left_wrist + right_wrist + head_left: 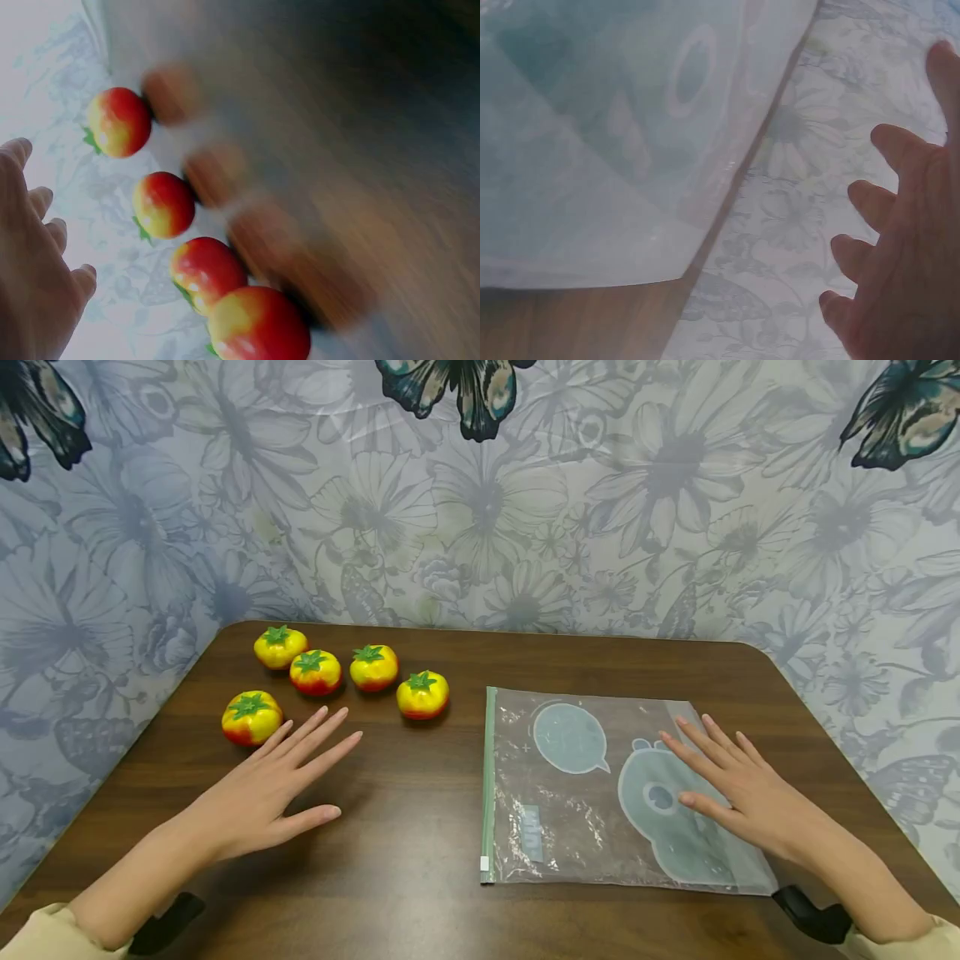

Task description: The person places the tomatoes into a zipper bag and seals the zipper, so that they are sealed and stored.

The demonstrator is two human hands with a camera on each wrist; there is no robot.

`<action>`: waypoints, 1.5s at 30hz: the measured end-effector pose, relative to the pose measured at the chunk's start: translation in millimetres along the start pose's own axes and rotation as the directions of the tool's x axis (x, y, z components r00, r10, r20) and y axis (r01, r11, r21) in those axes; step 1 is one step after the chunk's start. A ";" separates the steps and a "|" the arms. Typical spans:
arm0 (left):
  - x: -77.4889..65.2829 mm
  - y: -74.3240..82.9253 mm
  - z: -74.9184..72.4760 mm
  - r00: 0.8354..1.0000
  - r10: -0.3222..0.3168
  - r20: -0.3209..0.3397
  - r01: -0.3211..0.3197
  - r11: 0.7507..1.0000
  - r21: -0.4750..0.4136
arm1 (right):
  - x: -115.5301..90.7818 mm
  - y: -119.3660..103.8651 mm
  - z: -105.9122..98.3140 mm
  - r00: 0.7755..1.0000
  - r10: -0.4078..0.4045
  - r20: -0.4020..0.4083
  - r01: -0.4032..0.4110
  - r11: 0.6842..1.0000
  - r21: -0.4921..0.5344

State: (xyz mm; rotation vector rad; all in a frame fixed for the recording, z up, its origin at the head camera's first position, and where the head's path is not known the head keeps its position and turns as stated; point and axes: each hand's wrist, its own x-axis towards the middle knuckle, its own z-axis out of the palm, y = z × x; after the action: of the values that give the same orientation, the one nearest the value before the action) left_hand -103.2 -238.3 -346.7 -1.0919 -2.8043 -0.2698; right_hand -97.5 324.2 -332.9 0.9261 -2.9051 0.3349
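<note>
Several glossy yellow-and-red tomatoes with green leafy tops, perhaps artificial, sit on the left half of the table. The nearest tomato (252, 718) lies just beyond the fingertips of my left hand (262, 797), which is spread with straight fingers and holds nothing. On the right lies a flat clear zip bag (555, 810) with pale blue-green printed shapes, a green strip on its left edge and a white slider. My right hand (742, 789) is spread above the bag's right part, fingers apart and holding nothing. In the right wrist view, the hand appears raised off the bag (630, 187).
The brown wooden table (390, 860) has rounded back corners. Behind it stands a wall (487, 527) papered with grey-blue flowers and butterflies. Another tomato (423, 695) sits nearest to the bag's left edge, with a strip of bare wood between them.
</note>
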 end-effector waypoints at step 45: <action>144.9 91.8 63.3 0.954 0.296 0.047 -0.279 0.936 -0.216 | 66.8 -42.6 56.9 0.982 -0.164 0.096 0.142 0.969 0.204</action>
State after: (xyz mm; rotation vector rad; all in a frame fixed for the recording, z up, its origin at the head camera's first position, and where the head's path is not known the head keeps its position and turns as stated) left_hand -150.0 -63.4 -371.9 -1.5724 -2.6773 -0.5062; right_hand -127.6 239.7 -371.4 1.2290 -2.9148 0.5842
